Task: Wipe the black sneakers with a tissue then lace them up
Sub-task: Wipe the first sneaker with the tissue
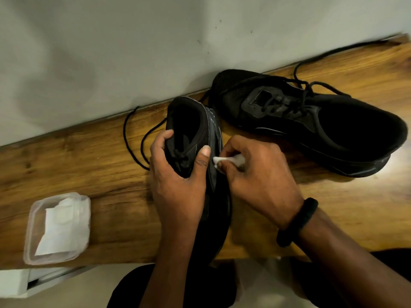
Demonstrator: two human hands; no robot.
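Head view | left hand (178, 174) grips sneaker (200, 130) | right hand (255, 170) pinches tissue (222, 160) against its side

Matt black mesh sneakers (311, 121); glossy grained wood table (89, 156); soft white tissue (224, 160); clear plastic container (33, 230)

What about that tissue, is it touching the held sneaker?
Touching. The head view shows the right hand pressing the tissue against the side of the held sneaker.

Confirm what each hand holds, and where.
Left hand grips the black sneaker around its laced midfoot; right hand pinches a wadded tissue against its sole edge.
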